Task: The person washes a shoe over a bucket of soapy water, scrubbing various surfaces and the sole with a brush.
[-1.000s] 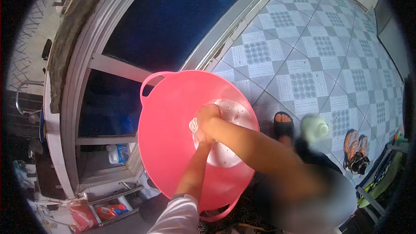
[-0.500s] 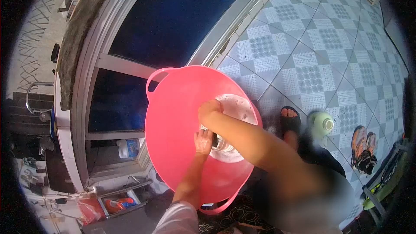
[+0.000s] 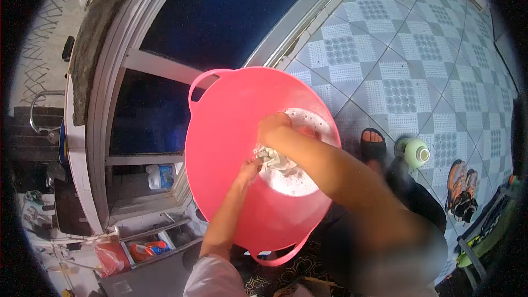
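Observation:
A large pink tub (image 3: 220,115) with two handles holds foamy, soapy water (image 3: 294,186) on its right side. A wet whitish cloth (image 3: 279,164) hangs between my hands over the foam. My left hand (image 3: 251,167) pinches the left edge of the cloth, fingers closed. Just above it, my right hand (image 3: 273,130) is wrapped round the upper part of the cloth, its fingers mostly hidden behind the hand and forearm.
Right of the tub are a foot in a black sandal (image 3: 373,144), a pale green container (image 3: 416,154) and a pair of shoes (image 3: 461,190) on the tiled floor (image 3: 396,66). A framed glass door (image 3: 209,22) stands behind; a rack (image 3: 159,245) is at lower left.
My left hand has gone from spread fingers against the cloth to pinching its edge. More of the cloth now shows, lifted above the foam. The view has shifted slightly.

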A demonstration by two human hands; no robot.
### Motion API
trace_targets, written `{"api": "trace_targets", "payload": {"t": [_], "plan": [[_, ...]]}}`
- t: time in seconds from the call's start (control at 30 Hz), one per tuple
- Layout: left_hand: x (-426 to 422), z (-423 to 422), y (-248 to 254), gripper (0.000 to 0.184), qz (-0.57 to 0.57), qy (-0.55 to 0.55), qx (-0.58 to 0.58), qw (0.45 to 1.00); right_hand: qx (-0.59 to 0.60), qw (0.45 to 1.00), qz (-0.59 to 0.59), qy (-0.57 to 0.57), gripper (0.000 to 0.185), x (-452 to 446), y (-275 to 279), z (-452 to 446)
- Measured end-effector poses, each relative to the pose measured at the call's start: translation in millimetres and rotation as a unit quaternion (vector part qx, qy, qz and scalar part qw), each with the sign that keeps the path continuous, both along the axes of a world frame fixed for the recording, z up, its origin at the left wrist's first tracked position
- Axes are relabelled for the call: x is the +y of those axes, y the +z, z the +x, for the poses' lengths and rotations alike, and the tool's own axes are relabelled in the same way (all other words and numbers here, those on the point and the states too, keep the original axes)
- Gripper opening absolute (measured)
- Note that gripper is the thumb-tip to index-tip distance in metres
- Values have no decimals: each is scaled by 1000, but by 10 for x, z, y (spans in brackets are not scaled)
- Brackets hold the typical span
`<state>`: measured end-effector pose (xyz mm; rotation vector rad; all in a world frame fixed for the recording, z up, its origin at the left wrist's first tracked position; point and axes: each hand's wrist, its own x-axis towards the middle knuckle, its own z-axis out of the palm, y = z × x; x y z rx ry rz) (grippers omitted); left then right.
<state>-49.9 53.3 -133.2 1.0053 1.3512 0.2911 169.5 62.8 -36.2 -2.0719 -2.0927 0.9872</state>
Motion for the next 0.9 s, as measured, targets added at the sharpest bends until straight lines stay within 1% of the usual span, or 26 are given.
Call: {"api": "trace_targets", "payload": {"t": [0.03,0.07,0.1,0.13,0.17,0.2,0.23,0.3,0.33,0.37,0.43,0.47,0.5,0.53,0.57,0.6,0.7,0.73,0.77,0.8,0.83,0.87,0.9], "plan": [[-24,-61,-76,10,-1,4,-2,1000,-2,1000,-1,4,29,-10,12,6],[-124,133,126,10,-8,57,-13,998,62,998,-23,22,29,-53,121,40],[-180,281,223,11,-15,110,-26,994,125,990,-45,39,30,-83,177,52],[-157,323,130,11,-15,114,-30,993,120,991,-46,43,30,-105,166,44],[-114,339,-11,13,2,164,-84,983,121,991,-45,40,29,-152,153,34],[-113,403,-49,14,18,214,-136,967,121,991,-45,38,29,-220,127,17],[-134,462,-81,14,18,218,-142,965,120,991,-44,37,29,-296,105,10],[-229,625,21,24,30,257,-142,955,117,992,-44,31,30,-454,61,14],[-257,592,-92,23,37,263,-132,955,74,996,-21,47,31,-497,-117,5],[-347,678,-91,23,35,265,-140,953,28,998,2,64,32,-500,-366,-24],[-507,905,-51,22,74,323,-150,932,10,998,19,52,32,-428,-757,-100],[-526,828,-189,24,98,280,-119,947,6,999,34,39,33,-447,-848,-141],[-514,793,-269,24,94,284,-125,946,-2,999,31,42,33,-526,-798,-159],[-487,773,-350,24,98,286,-128,945,24,998,29,49,31,-600,-742,-165],[-455,786,-311,25,103,289,-131,943,48,997,28,56,29,-633,-689,-189],[-421,742,-256,26,84,270,-135,949,37,997,28,59,29,-608,-697,-239],[-497,741,-23,24,67,285,-204,934,-6,996,-45,70,31,-466,-1005,-445],[-467,683,-119,19,43,262,-130,955,-29,997,-68,-33,32,-371,-1350,-522],[-459,709,-592,19,80,275,-110,952,-43,997,-61,-31,32,-350,-1209,-553],[-452,733,-1053,19,117,288,-88,946,-26,992,-60,-111,32,-309,-957,-588],[-447,753,-1514,19,153,300,-63,939,-8,981,-60,-186,32,-304,-821,-638],[-470,658,-1207,26,136,308,-198,921,-40,987,-62,-145,36,-252,-1131,-637],[-517,606,-1020,26,127,319,-205,917,-53,987,-67,-136,36,-281,-1051,-578]]}}
